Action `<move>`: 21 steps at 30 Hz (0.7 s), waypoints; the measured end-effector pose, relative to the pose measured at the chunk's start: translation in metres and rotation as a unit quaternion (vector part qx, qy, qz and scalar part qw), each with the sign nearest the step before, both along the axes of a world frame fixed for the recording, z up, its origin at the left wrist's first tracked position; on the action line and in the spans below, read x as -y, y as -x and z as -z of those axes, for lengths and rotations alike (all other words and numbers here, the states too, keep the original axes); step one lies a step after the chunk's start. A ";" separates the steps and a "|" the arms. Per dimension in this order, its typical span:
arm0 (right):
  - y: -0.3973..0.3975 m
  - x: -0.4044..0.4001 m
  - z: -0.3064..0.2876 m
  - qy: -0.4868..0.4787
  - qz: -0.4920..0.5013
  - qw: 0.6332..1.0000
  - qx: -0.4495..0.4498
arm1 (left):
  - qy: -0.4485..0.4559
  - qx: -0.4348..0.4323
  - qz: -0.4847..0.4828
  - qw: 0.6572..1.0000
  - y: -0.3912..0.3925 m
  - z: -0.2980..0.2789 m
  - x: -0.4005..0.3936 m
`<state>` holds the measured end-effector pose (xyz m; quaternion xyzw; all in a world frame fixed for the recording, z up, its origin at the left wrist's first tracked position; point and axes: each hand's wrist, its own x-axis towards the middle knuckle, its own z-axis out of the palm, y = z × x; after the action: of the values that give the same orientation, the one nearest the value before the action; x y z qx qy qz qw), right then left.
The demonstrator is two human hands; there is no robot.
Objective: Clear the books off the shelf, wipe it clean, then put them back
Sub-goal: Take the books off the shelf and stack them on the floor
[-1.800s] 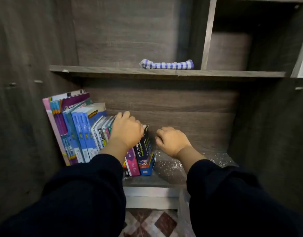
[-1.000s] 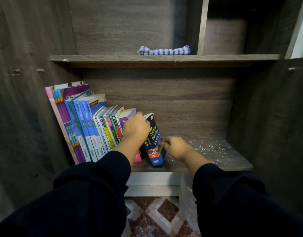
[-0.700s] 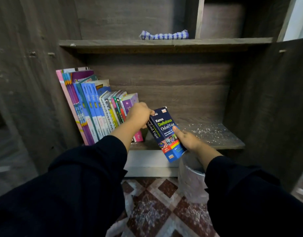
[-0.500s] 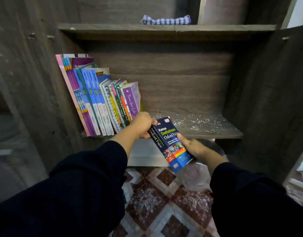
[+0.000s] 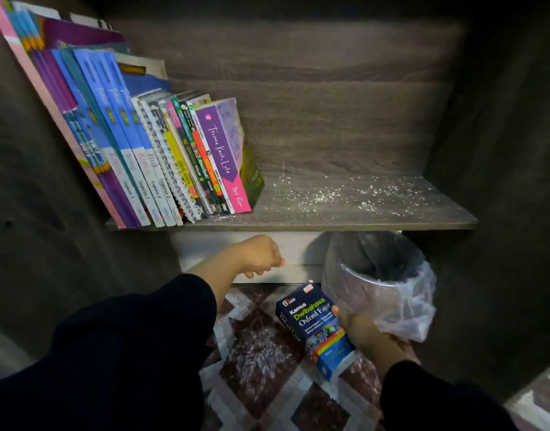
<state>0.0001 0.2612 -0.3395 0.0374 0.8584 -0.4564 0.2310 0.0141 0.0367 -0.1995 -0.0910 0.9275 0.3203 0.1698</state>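
Upper left of frame: row of books (image 5: 161, 144) on the shelf (image 5: 345, 213), leaning left against the cabinet side wall. Blue and purple workbooks at far left, then a spiral-bound one, then thin paperbacks. A purple-and-pink paperback (image 5: 225, 157) closes the row on its right, with a green book (image 5: 252, 175) tucked behind it. Right half of the shelf carries white dust specks only.

Centre frame, below the shelf edge: left hand (image 5: 258, 255), dark sleeve, fingers curled loosely, holding nothing, in front of the white baseboard.

Lower centre: blue dictionary (image 5: 317, 328), cover up, tilted, low over the patterned floor tiles (image 5: 261, 362). White specks on the tiles too.

Lower right: right hand (image 5: 365, 332) grasps the dictionary at its right edge, thumb on the cover; fingers behind the book are hidden.

Right of centre, under the shelf: bin (image 5: 379, 284) lined with a clear plastic bag (image 5: 413, 309); what shows of the inside looks empty, bottom too dark to tell. The right hand is just beside the bag.

Change since half a second ago: the dictionary has dropped from shelf-edge height to near the floor, and the left hand has come off it and is now clear of book and row. Book row unchanged. The checked cloth and the upper shelf have left the view.
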 end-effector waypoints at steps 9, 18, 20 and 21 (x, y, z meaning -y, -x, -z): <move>0.036 0.010 0.061 -0.117 0.022 0.993 0.015 | 0.058 -0.050 0.046 0.996 0.038 0.024 0.019; 0.043 0.010 0.074 -0.127 -0.013 0.991 -0.036 | 0.058 -0.073 0.044 0.995 0.033 0.033 0.049; 0.043 0.009 0.068 -0.150 -0.018 0.989 -0.001 | 0.061 -0.078 0.045 0.994 0.028 0.028 0.049; 0.043 0.009 0.066 -0.175 -0.031 0.984 0.011 | 0.061 -0.081 0.047 0.994 0.026 0.026 0.048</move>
<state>-0.0429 0.2518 -0.4051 0.0561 0.9233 -0.2912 0.2442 -0.0119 -0.0113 -0.2252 -0.0310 0.9593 0.2609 0.1037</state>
